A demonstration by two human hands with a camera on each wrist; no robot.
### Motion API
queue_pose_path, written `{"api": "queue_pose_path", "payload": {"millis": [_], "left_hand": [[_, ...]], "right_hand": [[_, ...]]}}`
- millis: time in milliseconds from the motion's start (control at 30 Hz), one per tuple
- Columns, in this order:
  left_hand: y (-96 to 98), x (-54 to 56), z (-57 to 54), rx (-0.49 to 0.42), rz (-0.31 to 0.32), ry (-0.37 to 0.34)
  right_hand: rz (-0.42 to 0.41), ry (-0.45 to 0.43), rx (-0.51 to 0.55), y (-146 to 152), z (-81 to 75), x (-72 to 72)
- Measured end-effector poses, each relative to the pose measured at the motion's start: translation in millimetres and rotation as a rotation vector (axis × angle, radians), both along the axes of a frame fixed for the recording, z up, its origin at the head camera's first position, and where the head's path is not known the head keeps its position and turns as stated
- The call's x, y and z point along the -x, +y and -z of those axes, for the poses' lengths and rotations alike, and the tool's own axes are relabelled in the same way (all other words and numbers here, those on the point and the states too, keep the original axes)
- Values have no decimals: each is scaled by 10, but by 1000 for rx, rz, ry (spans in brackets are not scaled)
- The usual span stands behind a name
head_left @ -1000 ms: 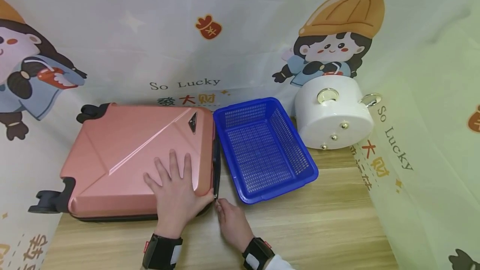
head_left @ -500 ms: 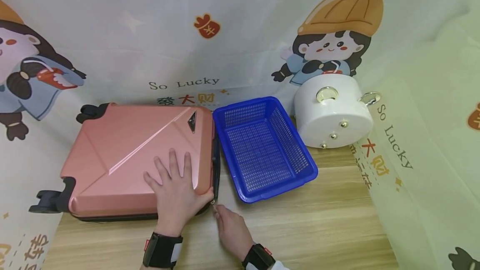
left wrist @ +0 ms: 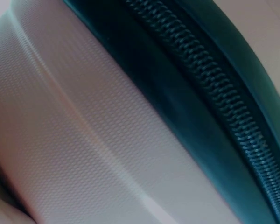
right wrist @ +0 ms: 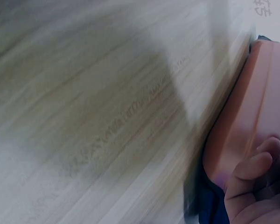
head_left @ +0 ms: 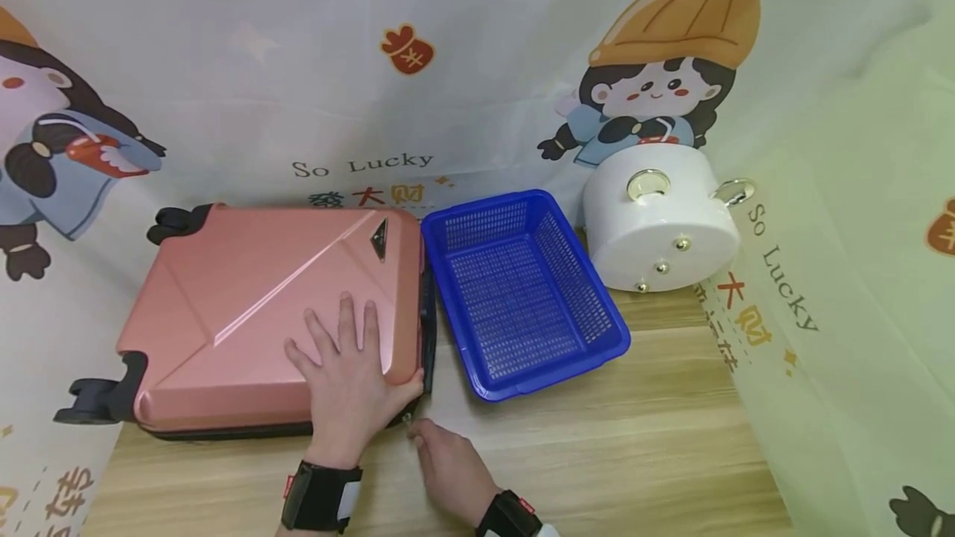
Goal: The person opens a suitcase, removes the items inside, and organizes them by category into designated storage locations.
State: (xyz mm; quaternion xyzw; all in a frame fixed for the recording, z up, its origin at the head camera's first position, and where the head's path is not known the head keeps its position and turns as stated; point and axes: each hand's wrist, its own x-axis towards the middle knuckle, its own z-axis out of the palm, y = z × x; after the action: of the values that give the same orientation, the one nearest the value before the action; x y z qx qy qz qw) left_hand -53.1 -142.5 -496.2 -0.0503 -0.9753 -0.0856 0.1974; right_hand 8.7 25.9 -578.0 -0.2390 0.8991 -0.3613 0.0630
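Observation:
A pink hard-shell suitcase (head_left: 224, 288) with black wheels lies flat on the left. My left hand (head_left: 347, 388) rests on its lid near the front right corner, fingers spread, thumb toward the side edge. At that corner my right hand (head_left: 453, 466) pinches a small zipper pull (head_left: 407, 418), mostly hidden by the fingertips. In the left wrist view the zipper (left wrist: 214, 88) runs as meshed teeth along a black band beside the pink shell. My right thumb and fingers (right wrist: 252, 168) are curled close to the suitcase's side in the right wrist view.
A blue plastic basket (head_left: 477, 355) stands just right of the suitcase. Beyond it a white handbag (head_left: 634, 226) with metal rings and studs leans against the printed backdrop cloth (head_left: 492, 106). The wooden tabletop (head_left: 634, 454) spreads out in front.
My right hand has moved left and slightly toward me around the suitcase corner, drawing the zipper pull along. My left hand stays on the lid. The head view has shifted slightly.

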Motion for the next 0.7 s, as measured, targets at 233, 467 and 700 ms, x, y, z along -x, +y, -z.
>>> {"api": "queue_pose_path", "payload": {"millis": [233, 467, 700], "left_hand": [[-76, -119, 91, -189, 240, 243], [-31, -465, 328, -374, 197, 522], [129, -824, 952, -555, 60, 535]], "right_hand": [[9, 20, 20, 112, -7, 109], [68, 135, 139, 267, -119, 283], [51, 211, 301, 203, -414, 546]]}}
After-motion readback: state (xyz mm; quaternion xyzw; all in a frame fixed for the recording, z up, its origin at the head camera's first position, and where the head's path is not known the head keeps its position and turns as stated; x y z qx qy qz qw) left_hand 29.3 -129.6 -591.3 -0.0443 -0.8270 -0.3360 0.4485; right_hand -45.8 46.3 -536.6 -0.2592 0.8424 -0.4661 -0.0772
